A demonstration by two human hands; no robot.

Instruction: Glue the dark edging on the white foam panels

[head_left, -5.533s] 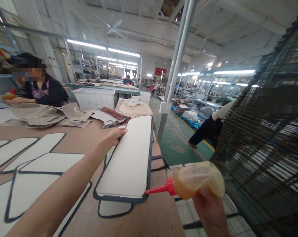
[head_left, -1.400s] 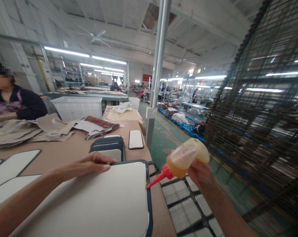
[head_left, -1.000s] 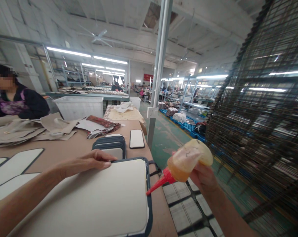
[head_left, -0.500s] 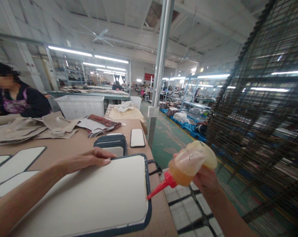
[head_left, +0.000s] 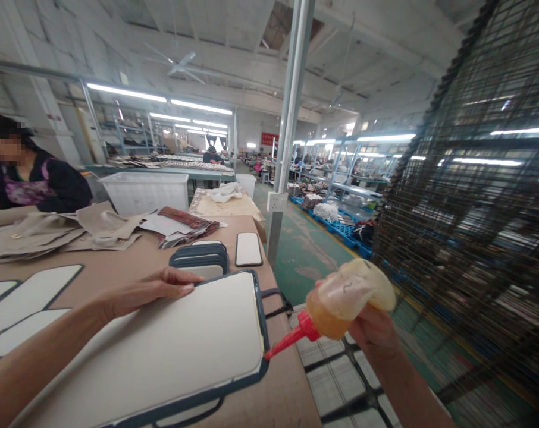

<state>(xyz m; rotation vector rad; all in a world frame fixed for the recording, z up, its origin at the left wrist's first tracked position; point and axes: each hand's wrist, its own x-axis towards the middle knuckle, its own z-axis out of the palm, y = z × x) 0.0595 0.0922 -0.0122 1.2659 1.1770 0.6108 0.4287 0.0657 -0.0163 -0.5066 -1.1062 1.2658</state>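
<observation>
My left hand (head_left: 162,289) pinches the far edge of a large off-white panel (head_left: 184,339) with a dark blue border. The panel is tilted above the table, and part of another dark-edged panel (head_left: 193,410) shows beneath it. In my right hand (head_left: 372,324) is a squeeze bottle (head_left: 336,297) of amber glue, its soft body dented and tipped down. Its red nozzle (head_left: 291,340) meets the border at the panel's right edge, near the rounded corner. A thin glossy line runs along that edge above the nozzle tip.
Behind the panel stand a stack of dark-edged pieces (head_left: 199,257) and one small panel (head_left: 248,248). More panels (head_left: 33,297) and beige fabric pieces (head_left: 104,226) lie left. A metal post (head_left: 276,232) rises beyond the table; a wire rack (head_left: 466,196) stands right. A co-worker (head_left: 33,172) sits at left.
My left hand has shifted the panel a little to the left, uncovering part of the panel beneath. The nozzle tip now sits nearer the panel's lower right corner; the bottle has barely moved.
</observation>
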